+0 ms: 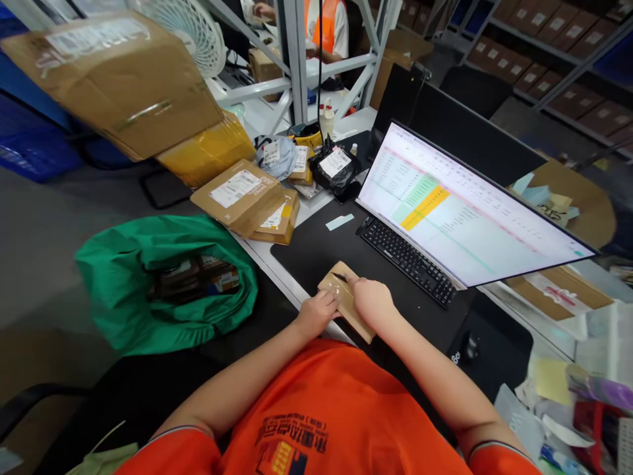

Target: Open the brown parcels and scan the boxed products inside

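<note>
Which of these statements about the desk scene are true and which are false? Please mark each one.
1. Both hands, left hand and right hand, hold a small brown parcel. True.
2. The parcel is over the keyboard. False: it is over the black desk mat, in front of the keyboard.
3. The monitor shows a spreadsheet. True.
4. The green bag is on the desk. False: it is beside the desk, to the person's left.
</note>
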`<act>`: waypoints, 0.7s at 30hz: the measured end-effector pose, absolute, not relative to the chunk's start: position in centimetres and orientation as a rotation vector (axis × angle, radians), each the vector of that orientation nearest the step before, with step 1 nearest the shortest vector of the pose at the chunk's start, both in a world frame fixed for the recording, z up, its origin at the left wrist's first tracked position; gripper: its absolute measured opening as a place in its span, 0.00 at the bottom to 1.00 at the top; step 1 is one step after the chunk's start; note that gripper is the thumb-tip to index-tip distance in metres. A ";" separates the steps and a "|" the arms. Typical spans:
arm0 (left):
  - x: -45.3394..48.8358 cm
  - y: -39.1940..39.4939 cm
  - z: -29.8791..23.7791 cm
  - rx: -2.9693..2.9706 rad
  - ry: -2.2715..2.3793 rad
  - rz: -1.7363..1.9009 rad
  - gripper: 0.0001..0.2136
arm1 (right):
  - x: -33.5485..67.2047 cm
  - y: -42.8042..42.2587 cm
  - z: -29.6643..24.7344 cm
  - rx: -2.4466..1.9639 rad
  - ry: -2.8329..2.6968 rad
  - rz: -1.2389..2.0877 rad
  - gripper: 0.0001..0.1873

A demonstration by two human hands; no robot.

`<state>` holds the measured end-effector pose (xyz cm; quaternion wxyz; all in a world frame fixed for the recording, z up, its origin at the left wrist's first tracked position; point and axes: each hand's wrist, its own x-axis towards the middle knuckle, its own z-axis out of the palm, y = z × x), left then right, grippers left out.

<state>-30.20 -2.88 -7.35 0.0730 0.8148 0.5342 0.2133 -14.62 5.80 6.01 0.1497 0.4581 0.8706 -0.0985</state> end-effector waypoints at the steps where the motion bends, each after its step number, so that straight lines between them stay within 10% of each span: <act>1: -30.3 -2.9 -7.3 2.449 1.602 0.645 0.15 | -14.6 5.6 6.3 1.313 2.502 -0.294 0.27; 14: -28.9 -1.0 -3.0 2.464 1.666 0.325 0.09 | -1.5 -2.3 9.6 1.467 2.085 -0.264 0.30; 21: -28.2 2.2 -2.3 2.617 1.270 0.348 0.15 | 1.4 0.2 3.6 2.307 2.210 -0.728 0.27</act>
